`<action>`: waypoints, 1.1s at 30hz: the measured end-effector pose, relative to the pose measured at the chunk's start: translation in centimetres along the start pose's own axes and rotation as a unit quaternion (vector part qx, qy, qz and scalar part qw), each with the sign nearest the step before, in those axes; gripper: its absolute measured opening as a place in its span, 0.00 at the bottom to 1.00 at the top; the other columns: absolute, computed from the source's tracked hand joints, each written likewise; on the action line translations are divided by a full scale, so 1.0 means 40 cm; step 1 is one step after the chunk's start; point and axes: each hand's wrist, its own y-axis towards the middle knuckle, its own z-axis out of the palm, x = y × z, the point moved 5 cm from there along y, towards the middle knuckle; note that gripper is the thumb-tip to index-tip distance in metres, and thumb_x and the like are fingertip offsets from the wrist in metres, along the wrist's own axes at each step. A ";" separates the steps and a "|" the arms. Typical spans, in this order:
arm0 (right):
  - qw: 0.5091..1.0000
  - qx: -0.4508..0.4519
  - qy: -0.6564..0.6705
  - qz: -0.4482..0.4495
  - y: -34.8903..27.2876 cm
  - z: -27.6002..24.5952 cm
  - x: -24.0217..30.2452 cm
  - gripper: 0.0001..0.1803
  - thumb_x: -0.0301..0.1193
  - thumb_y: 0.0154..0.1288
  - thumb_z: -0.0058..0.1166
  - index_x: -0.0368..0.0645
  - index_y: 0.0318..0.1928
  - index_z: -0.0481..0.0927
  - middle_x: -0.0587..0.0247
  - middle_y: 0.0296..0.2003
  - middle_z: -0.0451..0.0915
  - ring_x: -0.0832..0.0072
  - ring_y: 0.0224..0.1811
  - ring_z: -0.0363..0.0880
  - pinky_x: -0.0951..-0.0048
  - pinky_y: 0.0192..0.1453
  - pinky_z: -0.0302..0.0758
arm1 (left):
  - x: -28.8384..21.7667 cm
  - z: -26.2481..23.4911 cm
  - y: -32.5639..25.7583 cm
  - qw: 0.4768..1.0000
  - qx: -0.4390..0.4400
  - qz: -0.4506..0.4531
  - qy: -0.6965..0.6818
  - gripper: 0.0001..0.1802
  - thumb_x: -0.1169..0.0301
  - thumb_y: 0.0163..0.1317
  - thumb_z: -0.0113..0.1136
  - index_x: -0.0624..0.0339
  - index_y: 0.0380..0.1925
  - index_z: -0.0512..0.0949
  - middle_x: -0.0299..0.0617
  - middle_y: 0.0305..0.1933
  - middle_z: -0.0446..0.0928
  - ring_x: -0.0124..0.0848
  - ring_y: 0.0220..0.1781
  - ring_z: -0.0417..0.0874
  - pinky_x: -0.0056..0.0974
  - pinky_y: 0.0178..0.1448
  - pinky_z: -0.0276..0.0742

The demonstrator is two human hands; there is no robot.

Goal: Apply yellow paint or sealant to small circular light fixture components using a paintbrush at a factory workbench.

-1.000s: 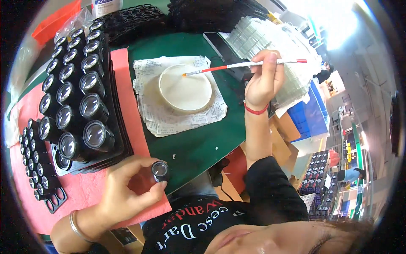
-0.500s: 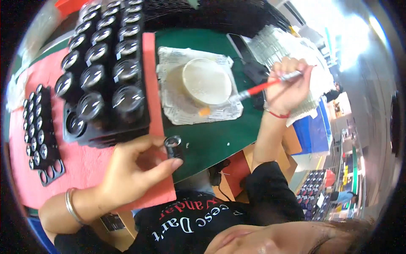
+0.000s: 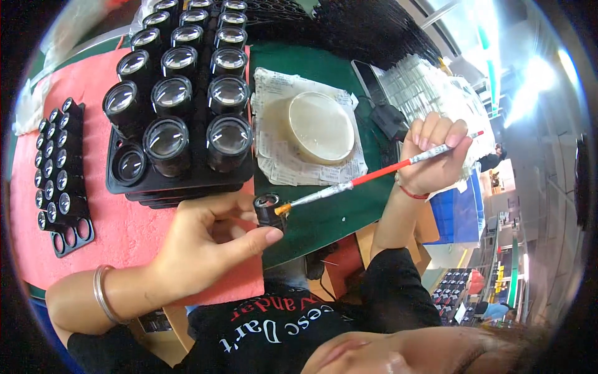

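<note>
My left hand [image 3: 208, 246] grips a small black lens barrel [image 3: 268, 209] between thumb and fingers, just past the near edge of a black tray [image 3: 124, 184]. My right hand [image 3: 431, 159] holds a thin brush with a red and white handle [image 3: 374, 179]. The brush's orange tip touches the rim of the small barrel. Behind the brush, a shallow round cream dish [image 3: 321, 126] sits on crumpled white paper [image 3: 274, 156] on the green mat.
The black tray carries several large black lens barrels [image 3: 229, 142]. A narrow black rack of small lenses [image 3: 57, 167] lies on the red cloth [image 3: 75, 81] at the left. A phone [image 3: 367, 78] and clear plastic packs [image 3: 430, 87] lie at the back right.
My right hand has swung the brush from the cream dish down toward me, until its tip reached the small barrel. My left hand has lifted the barrel toward the brush.
</note>
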 end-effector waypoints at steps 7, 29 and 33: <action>0.998 0.010 -0.056 -0.010 0.002 0.006 0.006 0.15 0.38 0.66 0.35 0.45 0.23 0.61 0.69 0.14 0.56 0.78 0.18 0.54 0.77 0.26 0.55 | 0.018 0.004 0.002 0.999 0.016 0.020 -0.026 0.11 0.74 0.52 0.59 0.66 0.34 0.72 0.28 0.25 0.69 0.11 0.22 0.65 0.19 0.24 0.60; 0.982 -0.159 -0.093 -0.048 -0.005 -0.058 0.026 0.16 0.38 0.64 0.36 0.43 0.22 0.60 0.70 0.16 0.54 0.80 0.20 0.49 0.77 0.26 0.49 | -0.117 -0.082 -0.216 0.737 -0.184 0.386 0.523 0.17 0.76 0.35 0.64 0.58 0.31 0.76 0.37 0.29 0.77 0.29 0.24 0.77 0.30 0.26 0.73; 0.981 -0.156 -0.103 -0.054 -0.011 -0.062 0.008 0.15 0.37 0.64 0.36 0.43 0.22 0.60 0.69 0.16 0.54 0.78 0.21 0.50 0.76 0.27 0.49 | -0.069 -0.207 -0.332 0.633 -0.527 0.236 0.515 0.15 0.79 0.37 0.64 0.61 0.30 0.76 0.40 0.30 0.76 0.29 0.28 0.76 0.31 0.29 0.69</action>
